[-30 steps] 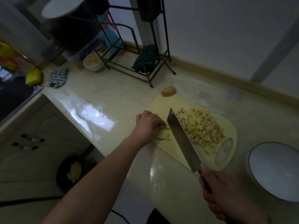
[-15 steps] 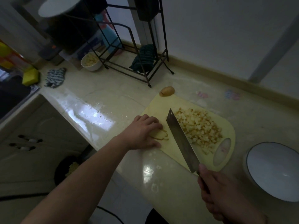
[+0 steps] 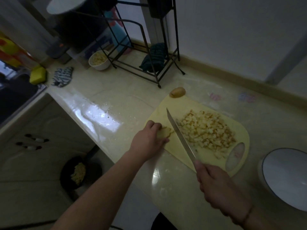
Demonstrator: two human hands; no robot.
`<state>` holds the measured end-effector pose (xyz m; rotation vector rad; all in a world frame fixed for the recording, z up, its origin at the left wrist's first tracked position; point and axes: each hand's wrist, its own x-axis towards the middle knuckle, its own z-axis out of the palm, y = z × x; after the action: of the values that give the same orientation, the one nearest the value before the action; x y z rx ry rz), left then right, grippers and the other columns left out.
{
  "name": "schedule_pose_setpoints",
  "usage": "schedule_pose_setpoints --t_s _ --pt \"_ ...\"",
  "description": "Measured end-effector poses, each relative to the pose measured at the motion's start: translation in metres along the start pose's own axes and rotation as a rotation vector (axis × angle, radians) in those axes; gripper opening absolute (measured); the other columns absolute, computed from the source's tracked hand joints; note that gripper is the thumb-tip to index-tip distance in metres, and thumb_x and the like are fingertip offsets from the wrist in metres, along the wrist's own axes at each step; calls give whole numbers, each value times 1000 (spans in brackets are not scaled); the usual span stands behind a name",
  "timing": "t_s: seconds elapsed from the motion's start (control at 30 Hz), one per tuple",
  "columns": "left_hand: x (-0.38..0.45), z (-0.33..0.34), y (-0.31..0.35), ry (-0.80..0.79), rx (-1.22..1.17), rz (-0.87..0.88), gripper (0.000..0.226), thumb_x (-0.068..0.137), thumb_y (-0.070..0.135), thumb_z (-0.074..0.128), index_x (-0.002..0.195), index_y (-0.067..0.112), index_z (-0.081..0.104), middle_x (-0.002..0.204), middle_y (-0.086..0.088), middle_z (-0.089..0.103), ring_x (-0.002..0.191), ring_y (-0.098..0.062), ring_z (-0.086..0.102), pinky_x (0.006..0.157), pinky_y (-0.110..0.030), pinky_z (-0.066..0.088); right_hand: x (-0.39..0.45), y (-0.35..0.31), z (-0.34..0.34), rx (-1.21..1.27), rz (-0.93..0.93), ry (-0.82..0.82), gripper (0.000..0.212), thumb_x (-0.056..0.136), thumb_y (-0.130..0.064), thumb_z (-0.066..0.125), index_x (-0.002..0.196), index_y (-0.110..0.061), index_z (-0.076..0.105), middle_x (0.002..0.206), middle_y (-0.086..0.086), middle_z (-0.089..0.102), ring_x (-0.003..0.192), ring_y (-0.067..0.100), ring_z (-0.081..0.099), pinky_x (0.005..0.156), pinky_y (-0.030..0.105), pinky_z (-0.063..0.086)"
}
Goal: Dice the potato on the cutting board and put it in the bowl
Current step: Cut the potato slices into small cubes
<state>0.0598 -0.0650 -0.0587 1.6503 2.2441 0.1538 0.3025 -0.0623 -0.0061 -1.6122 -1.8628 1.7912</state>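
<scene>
Mid-frame, my left hand (image 3: 149, 138) grips pale potato slices (image 3: 164, 132) on the yellow plastic cutting board (image 3: 179, 151); my right hand (image 3: 216, 185) grasps the steel cleaver (image 3: 180, 136).

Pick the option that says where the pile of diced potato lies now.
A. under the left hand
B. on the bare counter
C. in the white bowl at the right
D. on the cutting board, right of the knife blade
D: the diced potato is heaped on the cutting board, right of the knife; the white bowl holds none.
</scene>
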Motion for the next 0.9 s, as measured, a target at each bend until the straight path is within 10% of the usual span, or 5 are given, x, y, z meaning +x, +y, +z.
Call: schedule_pose_setpoints --t_s 0.9 --pt "12 0 23 -31 68 2 61 93 55 59 139 18 43 138 -5 39 99 -35 62 72 -40 49 13 1 1 -104 -31 10 59 86 -67 29 63 -14 43 52 -1 46 37 4 39 46 24 33"
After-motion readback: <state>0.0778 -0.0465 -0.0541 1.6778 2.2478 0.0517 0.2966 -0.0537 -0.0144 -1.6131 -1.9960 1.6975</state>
